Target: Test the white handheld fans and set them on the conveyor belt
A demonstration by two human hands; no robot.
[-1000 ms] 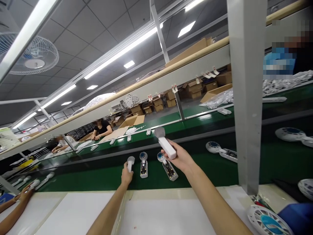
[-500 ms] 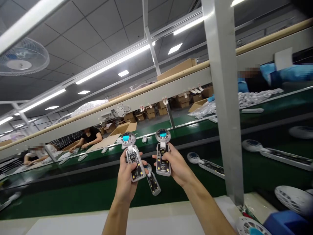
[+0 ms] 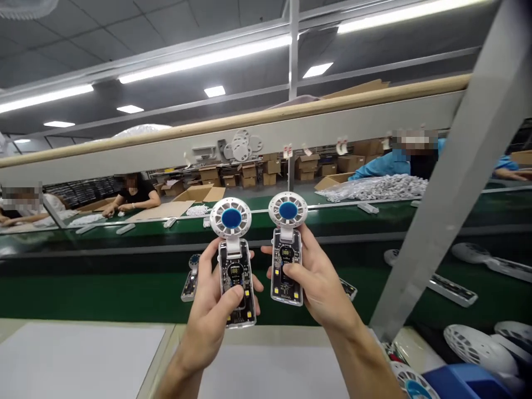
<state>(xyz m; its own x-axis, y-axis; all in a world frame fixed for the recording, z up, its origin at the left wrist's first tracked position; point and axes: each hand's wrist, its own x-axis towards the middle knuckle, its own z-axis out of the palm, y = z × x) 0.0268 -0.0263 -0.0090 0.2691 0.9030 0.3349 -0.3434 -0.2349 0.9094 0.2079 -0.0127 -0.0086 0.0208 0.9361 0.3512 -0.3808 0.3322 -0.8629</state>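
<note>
My left hand [image 3: 208, 316] is closed around a handheld fan [image 3: 233, 246], its thumb pressed on the front of the black circuit board. My right hand [image 3: 322, 282] grips a second handheld fan [image 3: 286, 235] the same way, thumb near the middle of the board. Both fans stand upright side by side, a small gap between them. Each has a round white slotted head with a blue centre and a clear-edged handle showing small yellow squares. Behind my left hand, another fan [image 3: 191, 282] lies on the green conveyor belt [image 3: 124, 299].
White sheets [image 3: 83, 360] cover the bench in front. A slanting metal post [image 3: 449, 183] stands at right, with more fans [image 3: 477, 346] and a blue bin [image 3: 469, 382] beside its foot. Across the belt are co-workers, a heap of small white parts [image 3: 386, 187] and cardboard boxes [image 3: 249, 173].
The view has turned and levelled, and the post now leans at the right. Both fans appear larger and face me more squarely. Their centres look darker blue. Both hands keep their hold.
</note>
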